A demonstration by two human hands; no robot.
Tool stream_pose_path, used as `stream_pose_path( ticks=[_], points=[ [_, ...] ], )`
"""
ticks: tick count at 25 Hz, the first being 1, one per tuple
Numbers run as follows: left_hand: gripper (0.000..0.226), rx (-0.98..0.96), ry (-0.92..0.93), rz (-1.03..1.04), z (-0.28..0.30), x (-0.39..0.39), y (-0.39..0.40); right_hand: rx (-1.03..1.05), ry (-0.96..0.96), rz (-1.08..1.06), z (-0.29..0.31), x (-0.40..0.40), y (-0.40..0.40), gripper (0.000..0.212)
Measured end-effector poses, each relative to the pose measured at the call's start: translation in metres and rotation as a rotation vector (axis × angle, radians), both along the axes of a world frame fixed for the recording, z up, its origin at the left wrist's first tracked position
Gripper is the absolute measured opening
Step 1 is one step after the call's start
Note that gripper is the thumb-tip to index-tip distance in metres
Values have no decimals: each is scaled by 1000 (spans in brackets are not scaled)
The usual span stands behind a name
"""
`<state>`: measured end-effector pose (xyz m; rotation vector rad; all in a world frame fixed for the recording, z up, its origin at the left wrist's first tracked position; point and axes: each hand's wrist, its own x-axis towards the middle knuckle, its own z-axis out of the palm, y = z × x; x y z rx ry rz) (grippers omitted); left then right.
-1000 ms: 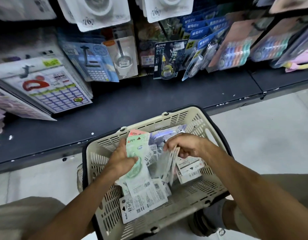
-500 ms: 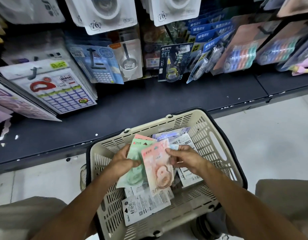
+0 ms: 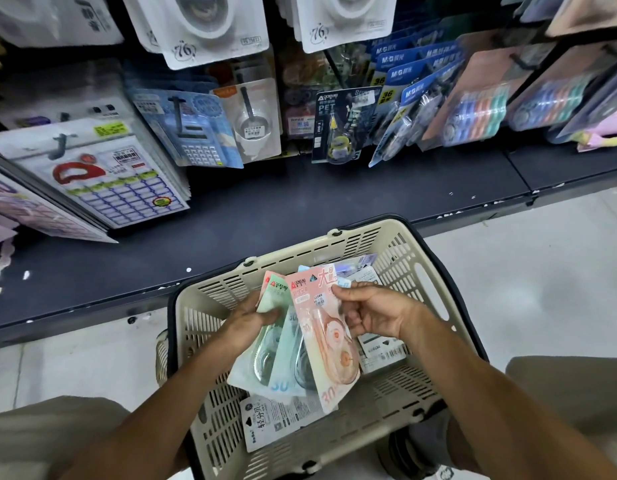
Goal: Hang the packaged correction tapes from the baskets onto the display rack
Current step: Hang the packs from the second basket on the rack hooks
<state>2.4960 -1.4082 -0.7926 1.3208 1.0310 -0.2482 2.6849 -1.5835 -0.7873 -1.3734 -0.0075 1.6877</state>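
A beige plastic basket [image 3: 435,282] sits on the floor below me with several packaged correction tapes lying in it, one white pack [image 3: 275,420] face down near the front. Above the basket my left hand [image 3: 246,322] grips a fanned stack of green correction tape packs [image 3: 269,362]. My right hand [image 3: 372,311] pinches the top edge of a pink correction tape pack [image 3: 329,336] that lies against the front of that stack. The display rack [image 3: 338,109] with hanging packs fills the upper part of the view.
A dark base shelf [image 3: 265,216] runs between the basket and the rack. Calculators [image 3: 199,133], label sheets [image 3: 127,188], a dark PET tape pack [image 3: 341,126] and blue M&G packs [image 3: 411,95] hang on hooks. Pale floor [image 3: 542,271] lies to the right; my knees frame the basket.
My right hand lifted a pink pack out of the basket and brought it against the green stack in my left hand. Both hands rose slightly above the basket.
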Motion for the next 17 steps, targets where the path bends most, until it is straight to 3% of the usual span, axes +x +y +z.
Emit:
stream_pose_path(
  ticks=[2, 4, 6, 9, 12, 13, 15, 17],
  points=[
    [36, -74, -49, 83, 5, 8, -5, -89, -37, 11, 2, -9, 8, 24],
    [33, -275, -79, 150, 13, 11, -5, -237, -116, -46, 2, -22, 20, 23],
    [63, -393, -58, 39, 22, 7, -6, -343, -170, -168, 1, -39, 38, 25],
    [78, -270, 10, -66, 27, 5, -7, -372, -282, -305, -2, -55, 59, 29],
    [52, -102, 61, -26, 24, 8, -2, -269, -254, -532, -6, -43, 60, 15],
    [49, -79, 70, -31, 23, 8, -2, -281, -360, -570, -11, -33, 55, 14],
    [55, -31, 85, -64, 21, 5, -3, -420, -819, -256, -25, -17, 44, 34],
    [61, 6, 116, -123, 19, -2, -4, -432, -1043, 30, -36, -11, 36, 55]
  ],
)
